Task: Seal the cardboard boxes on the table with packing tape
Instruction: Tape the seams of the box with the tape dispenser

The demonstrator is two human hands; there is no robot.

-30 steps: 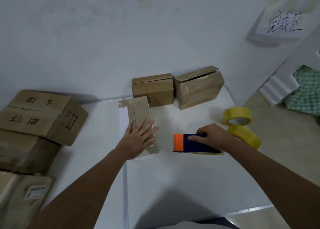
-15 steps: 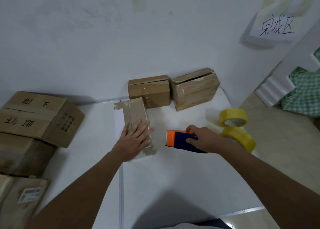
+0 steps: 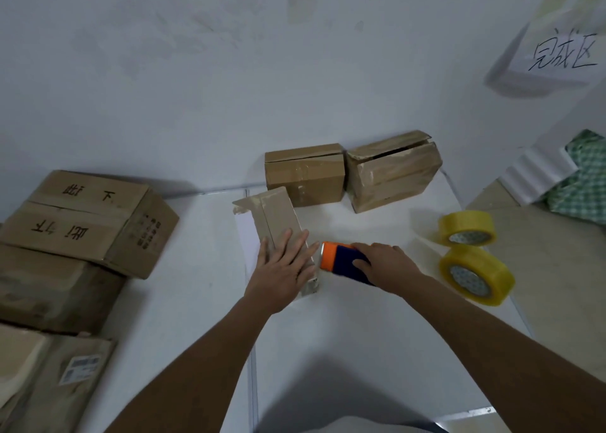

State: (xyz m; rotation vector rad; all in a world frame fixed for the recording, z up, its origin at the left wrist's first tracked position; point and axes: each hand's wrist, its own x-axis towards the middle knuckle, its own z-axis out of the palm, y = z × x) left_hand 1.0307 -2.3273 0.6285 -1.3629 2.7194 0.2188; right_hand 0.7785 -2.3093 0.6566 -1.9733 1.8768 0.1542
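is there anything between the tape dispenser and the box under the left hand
Nothing visible. The orange-and-blue tape dispenser, gripped by the right hand, has its orange end right beside the small upright cardboard box. The left hand lies flat on the box's top.

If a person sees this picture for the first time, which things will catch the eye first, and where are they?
In the centre, the left hand presses flat on a narrow cardboard box, while the right hand grips an orange-and-blue tape dispenser right beside it. Two bright yellow tape rolls lie at the table's right edge, and larger boxes are stacked on the left.
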